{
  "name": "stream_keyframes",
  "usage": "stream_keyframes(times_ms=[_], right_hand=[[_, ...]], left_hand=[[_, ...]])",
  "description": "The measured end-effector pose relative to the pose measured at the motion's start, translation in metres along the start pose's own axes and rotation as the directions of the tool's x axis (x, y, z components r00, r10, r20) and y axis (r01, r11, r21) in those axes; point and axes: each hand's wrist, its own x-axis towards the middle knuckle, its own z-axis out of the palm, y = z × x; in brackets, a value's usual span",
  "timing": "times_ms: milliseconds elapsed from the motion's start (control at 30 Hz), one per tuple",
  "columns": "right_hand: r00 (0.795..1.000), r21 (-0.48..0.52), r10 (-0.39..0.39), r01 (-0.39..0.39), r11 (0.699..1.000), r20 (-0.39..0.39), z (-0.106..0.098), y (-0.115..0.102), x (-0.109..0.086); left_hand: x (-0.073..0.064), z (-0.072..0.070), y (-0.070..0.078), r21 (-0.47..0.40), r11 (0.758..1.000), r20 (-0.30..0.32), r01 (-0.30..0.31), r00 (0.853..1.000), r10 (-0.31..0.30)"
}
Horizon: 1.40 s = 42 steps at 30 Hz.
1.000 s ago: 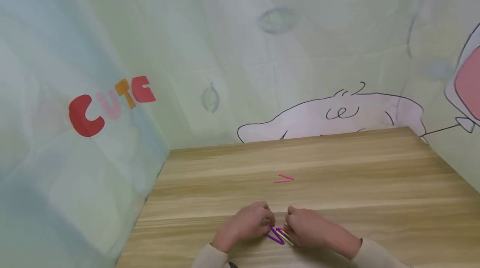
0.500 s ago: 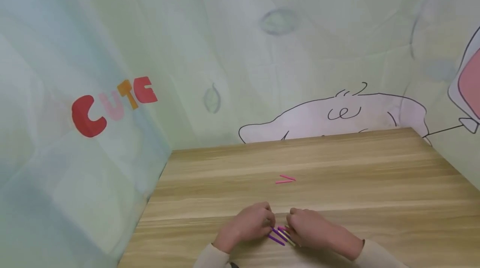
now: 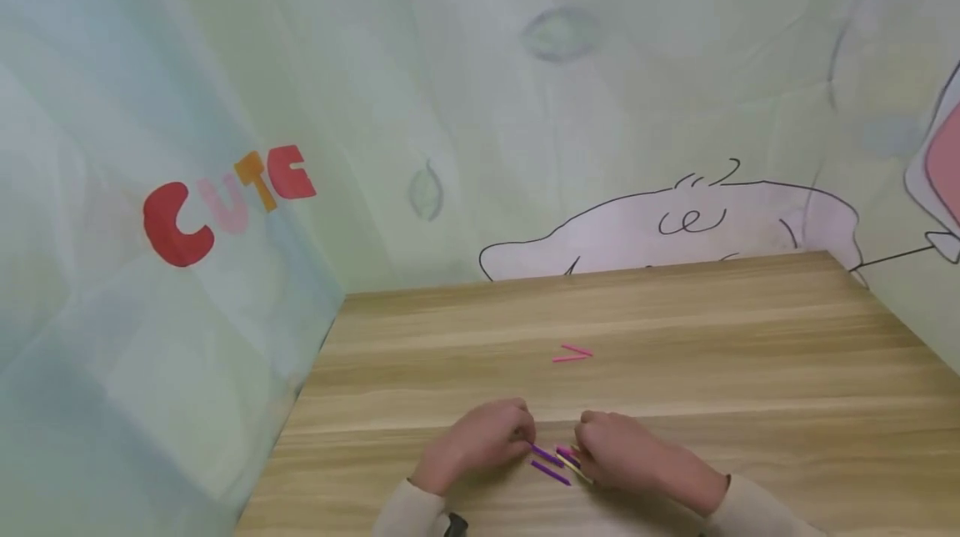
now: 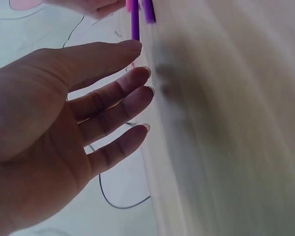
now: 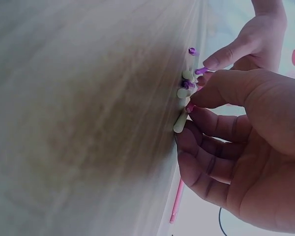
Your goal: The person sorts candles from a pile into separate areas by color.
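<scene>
Short thin coloured sticks lie on the wooden table between the two hands. My left hand (image 3: 487,437) pinches one end of a purple stick (image 3: 546,454) between thumb and finger; in the left wrist view its other fingers are spread loosely. A second purple stick (image 3: 551,473) lies nearer me, roughly parallel. My right hand (image 3: 633,458) has its fingers curled low over the bunch. In the right wrist view a pink stick (image 5: 190,107) shows its end between thumb and forefinger, and a pale yellow stick (image 5: 180,123) sits against the fingertips. The far ends are hidden behind the hand.
Two pink sticks (image 3: 573,353) lie farther back on the wooden table (image 3: 420,353), forming a narrow V. A printed cloth backdrop (image 3: 450,103) rises behind and to the left of the table, with cartoon shapes and coloured letters.
My left hand has moved a little left, drawing the purple stick away from the bunch. The purple sticks now lie farther apart. My right hand has barely moved.
</scene>
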Motion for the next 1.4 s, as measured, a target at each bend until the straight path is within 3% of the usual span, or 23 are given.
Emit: stream_keyframes(times_ms=[133,467,600,767,1067,1400], right_hand=[[1.000,-0.012,-0.006,0.006,1.000,-0.004,-0.001,0.000,0.000],[1.000,0.005,-0.020,0.020,1.000,0.020,0.000,0.000,0.001],[1.000,-0.001,-0.020,0.020,1.000,0.023,-0.001,-0.001,0.001],[0.999,-0.011,-0.023,0.023,1.000,0.022,-0.001,-0.002,0.002],[1.000,-0.006,-0.018,0.018,1.000,0.019,-0.002,-0.002,0.003],[0.999,0.013,0.000,-0.001,1.000,0.037,-0.005,-0.004,0.004]], left_hand=[[-0.004,-0.004,-0.008,-0.034,0.999,-0.026,0.019,0.999,-0.020],[-0.017,-0.008,-0.028,-0.120,0.984,-0.089,0.130,0.986,-0.141],[-0.022,-0.007,-0.038,-0.082,0.978,-0.134,0.191,0.970,-0.201],[-0.029,-0.005,-0.051,-0.060,0.957,-0.178,0.283,0.941,-0.289],[-0.035,-0.005,-0.061,-0.048,0.947,-0.242,0.317,0.916,-0.319],[-0.037,-0.008,-0.059,-0.070,0.935,-0.228,0.348,0.907,-0.355]])
